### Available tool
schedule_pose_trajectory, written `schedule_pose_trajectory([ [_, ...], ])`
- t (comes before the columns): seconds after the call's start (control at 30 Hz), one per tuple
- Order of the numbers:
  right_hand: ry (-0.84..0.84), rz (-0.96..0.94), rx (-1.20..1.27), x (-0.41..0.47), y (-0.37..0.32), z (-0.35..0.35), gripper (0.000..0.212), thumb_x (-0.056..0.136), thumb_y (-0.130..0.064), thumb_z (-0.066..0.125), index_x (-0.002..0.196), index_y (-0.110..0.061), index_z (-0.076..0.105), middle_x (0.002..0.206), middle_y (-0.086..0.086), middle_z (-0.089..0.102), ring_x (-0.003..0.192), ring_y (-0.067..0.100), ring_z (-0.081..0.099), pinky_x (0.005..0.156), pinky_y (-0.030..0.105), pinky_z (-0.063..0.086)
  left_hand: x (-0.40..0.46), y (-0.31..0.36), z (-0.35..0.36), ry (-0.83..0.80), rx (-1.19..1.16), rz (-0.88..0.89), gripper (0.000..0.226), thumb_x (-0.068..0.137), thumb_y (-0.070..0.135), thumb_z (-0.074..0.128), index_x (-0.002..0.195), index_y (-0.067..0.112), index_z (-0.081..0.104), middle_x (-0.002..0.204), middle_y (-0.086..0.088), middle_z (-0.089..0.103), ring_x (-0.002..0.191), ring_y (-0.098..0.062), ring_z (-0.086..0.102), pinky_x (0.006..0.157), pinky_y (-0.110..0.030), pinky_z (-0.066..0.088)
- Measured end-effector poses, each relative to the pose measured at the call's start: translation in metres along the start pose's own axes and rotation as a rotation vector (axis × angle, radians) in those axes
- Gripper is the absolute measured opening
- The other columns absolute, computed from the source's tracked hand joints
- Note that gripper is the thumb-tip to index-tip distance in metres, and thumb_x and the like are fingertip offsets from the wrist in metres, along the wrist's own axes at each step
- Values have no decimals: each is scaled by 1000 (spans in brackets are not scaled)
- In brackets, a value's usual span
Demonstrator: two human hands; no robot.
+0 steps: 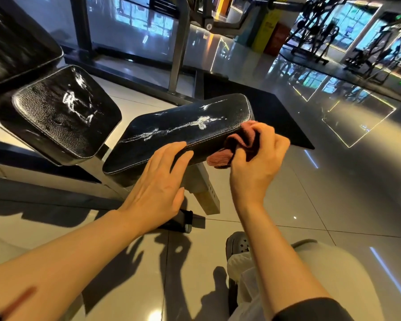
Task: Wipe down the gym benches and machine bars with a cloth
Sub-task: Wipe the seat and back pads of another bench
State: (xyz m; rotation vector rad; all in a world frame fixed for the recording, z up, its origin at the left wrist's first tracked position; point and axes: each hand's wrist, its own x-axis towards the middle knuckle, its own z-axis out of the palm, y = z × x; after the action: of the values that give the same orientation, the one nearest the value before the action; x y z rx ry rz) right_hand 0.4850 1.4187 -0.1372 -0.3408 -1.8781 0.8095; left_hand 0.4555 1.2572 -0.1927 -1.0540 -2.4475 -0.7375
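Cloth: crumpled pinkish-red ribbed cloth point(237, 144) is pressing against the near side edge of the black leather bench pad with pale stitching point(183, 130), towards its far right end, with one corner hanging below the pad.
Right hand: right hand point(257, 158) is curling its fingers tight around the cloth, bunching it against the pad's edge.
Left hand: left hand point(158, 179) is lying flat and open, fingers spread, fingertips touching the same near edge just left of the cloth, gripping nothing.
Bench pad: white glare streaks are running along its glossy top; it is sitting on a pale metal frame point(204, 188).
Second pad: wider black leather seat pad point(63, 112) is standing to the left, apart from both hands.
Floor: glossy beige tiled floor point(322, 205) is reflecting light.
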Motion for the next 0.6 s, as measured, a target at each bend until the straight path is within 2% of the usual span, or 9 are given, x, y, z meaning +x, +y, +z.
schedule_pose_trajectory([
  [0.07, -68, -54, -11, -13, 0, 6, 37, 80, 7, 65, 109, -15, 62, 109, 1, 41, 95, 4, 47, 81, 10, 47, -1, -1, 0, -6, 6, 5, 73, 76, 9, 73, 140, 2, 39, 147, -16, 33, 137, -30, 30, 111, -44, 34],
  [0.17, -342, -221, -71, -43, 1, 13, 33, 80, 3, 67, 107, -16, 63, 108, 0, 44, 97, 15, 50, 77, 26, 52, -1, -1, 1, -3, -20, -2, 74, 75, 9, 72, 141, 3, 38, 147, -14, 32, 138, -28, 29, 113, -44, 33],
  [0.23, -434, -279, -101, -55, 2, 14, 34, 81, -1, 66, 112, -16, 62, 109, 3, 47, 96, 18, 51, 74, 33, 53, 0, 2, 0, 13, -69, -26, 74, 75, 8, 72, 140, 4, 38, 147, -13, 33, 138, -26, 29, 112, -45, 34],
  [0.3, -324, -242, -74, -50, 0, 10, 37, 79, -1, 63, 114, -15, 62, 108, 2, 46, 97, 14, 50, 75, 28, 53, 2, 4, 0, 30, -73, -26, 75, 74, 8, 73, 140, 4, 38, 146, -13, 33, 137, -27, 30, 111, -46, 35],
  [0.37, -100, -181, -51, -30, -4, 1, 42, 76, 6, 62, 114, -12, 62, 109, 2, 43, 98, -1, 44, 78, 12, 47, 4, 7, 0, 37, -56, -8, 75, 74, 9, 73, 140, 3, 38, 146, -14, 33, 136, -29, 31, 110, -47, 36],
  [0.43, 84, -108, -29, -4, -2, -8, 45, 75, 9, 60, 117, -9, 59, 112, 6, 46, 99, -8, 42, 81, 4, 39, 5, 8, 1, 37, -44, 8, 73, 75, 10, 73, 139, 2, 39, 146, -15, 33, 136, -30, 32, 110, -47, 37],
  [0.5, 110, -23, 9, 13, 2, -13, 46, 76, 8, 59, 120, -7, 53, 114, 8, 50, 100, -2, 47, 82, 6, 40, 6, 7, 3, 31, -42, 9, 73, 75, 10, 74, 139, 3, 39, 146, -15, 34, 136, -30, 33, 109, -48, 38],
  [0.6, 3, -41, 2, 14, 9, -8, 43, 77, 10, 57, 115, -7, 53, 109, 3, 50, 96, 10, 50, 81, 11, 44, 6, 6, 6, 24, -26, -1, 74, 74, 9, 76, 138, 4, 40, 146, -15, 35, 135, -31, 35, 108, -48, 39],
])
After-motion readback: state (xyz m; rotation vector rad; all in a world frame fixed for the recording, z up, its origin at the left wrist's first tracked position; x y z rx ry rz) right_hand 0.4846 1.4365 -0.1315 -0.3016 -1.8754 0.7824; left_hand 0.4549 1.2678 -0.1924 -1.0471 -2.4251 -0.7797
